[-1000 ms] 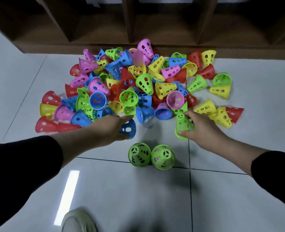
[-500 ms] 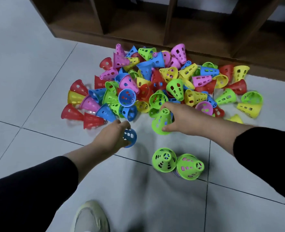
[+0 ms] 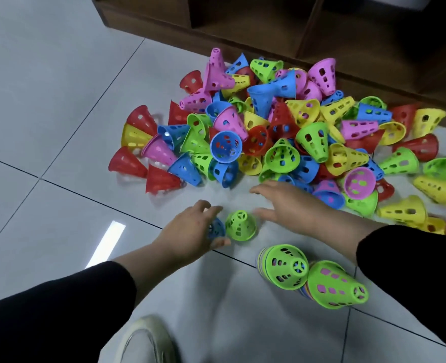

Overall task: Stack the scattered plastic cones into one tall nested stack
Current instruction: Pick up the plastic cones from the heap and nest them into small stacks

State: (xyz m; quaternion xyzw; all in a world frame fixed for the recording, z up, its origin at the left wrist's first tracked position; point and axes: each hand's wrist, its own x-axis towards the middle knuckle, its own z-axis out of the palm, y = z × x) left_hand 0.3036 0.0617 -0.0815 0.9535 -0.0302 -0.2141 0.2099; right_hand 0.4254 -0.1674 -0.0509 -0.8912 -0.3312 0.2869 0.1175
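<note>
A heap of several perforated plastic cones [image 3: 282, 132] in red, yellow, blue, pink and green lies on the tiled floor. A single green cone [image 3: 240, 225] stands upright in front of the heap. My left hand [image 3: 190, 237] grips a blue cone [image 3: 216, 227] right beside that green cone, on its left. My right hand [image 3: 287, 203] hovers just right of the green cone, fingers spread, holding nothing. Two nested stacks stand close to me: one topped green [image 3: 286, 267], the other topped green over pink [image 3: 334, 285].
A dark wooden shelf unit [image 3: 269, 30] runs along the back, right behind the heap. My shoe [image 3: 146, 339] shows at the bottom edge. Grey floor tiles [image 3: 46, 113] stretch out to the left.
My right hand carried the green cone away from the heap, set it upright on the floor and let go. My left hand brought the blue cone next to it. The view swung left.
</note>
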